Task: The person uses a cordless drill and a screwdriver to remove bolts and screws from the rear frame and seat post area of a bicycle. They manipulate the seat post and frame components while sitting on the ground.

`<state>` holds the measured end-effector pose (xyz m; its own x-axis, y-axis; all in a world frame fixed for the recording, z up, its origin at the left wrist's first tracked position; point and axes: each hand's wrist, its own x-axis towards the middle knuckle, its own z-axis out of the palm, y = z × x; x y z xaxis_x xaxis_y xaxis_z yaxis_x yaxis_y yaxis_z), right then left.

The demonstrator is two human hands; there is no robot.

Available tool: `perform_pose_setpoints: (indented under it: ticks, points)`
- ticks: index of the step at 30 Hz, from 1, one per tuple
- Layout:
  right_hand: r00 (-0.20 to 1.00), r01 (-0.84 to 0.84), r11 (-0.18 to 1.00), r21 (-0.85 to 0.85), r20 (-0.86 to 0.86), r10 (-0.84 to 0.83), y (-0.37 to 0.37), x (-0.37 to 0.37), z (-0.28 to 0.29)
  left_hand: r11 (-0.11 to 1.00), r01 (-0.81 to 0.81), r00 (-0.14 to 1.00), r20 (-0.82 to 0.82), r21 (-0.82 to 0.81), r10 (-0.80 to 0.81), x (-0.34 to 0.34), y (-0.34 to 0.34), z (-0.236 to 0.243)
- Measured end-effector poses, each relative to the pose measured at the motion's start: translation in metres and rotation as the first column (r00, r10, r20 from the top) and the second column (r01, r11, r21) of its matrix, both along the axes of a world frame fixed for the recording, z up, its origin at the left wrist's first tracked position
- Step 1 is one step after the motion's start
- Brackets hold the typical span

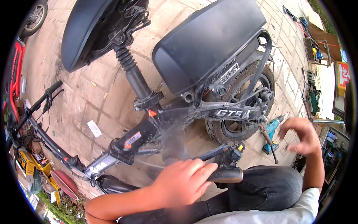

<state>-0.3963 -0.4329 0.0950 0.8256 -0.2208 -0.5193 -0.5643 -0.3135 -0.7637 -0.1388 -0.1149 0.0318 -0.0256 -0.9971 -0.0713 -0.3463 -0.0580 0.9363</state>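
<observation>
On the near side of the rear wheel, the left hand wraps round a dark handle, perhaps a hammer's, though its other end is too blurred to be sure. Right of the wheel, the right hand looks empty, fingers parted and curled, near a metal bar and a teal drill. I'd call it hand-tool work beside the black bike; the next move calls for a steady grip and clear fingers.
</observation>
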Motion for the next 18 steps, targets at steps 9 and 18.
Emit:
perform_pose_setpoints:
  ticks: [9,18]
  points:
    - [0.872,-0.339,0.831,0.441,0.478,0.102,0.081,0.102,-0.037,0.985,-0.143,0.986,-0.097,-0.098,0.134,-0.008,-0.018,-0.008]
    - [0.622,0.206,0.978,-0.02,0.775,-0.115,0.081,0.067,0.009,0.889,-0.35,0.918,0.08,-0.296,0.388,-0.01,-0.008,-0.002]
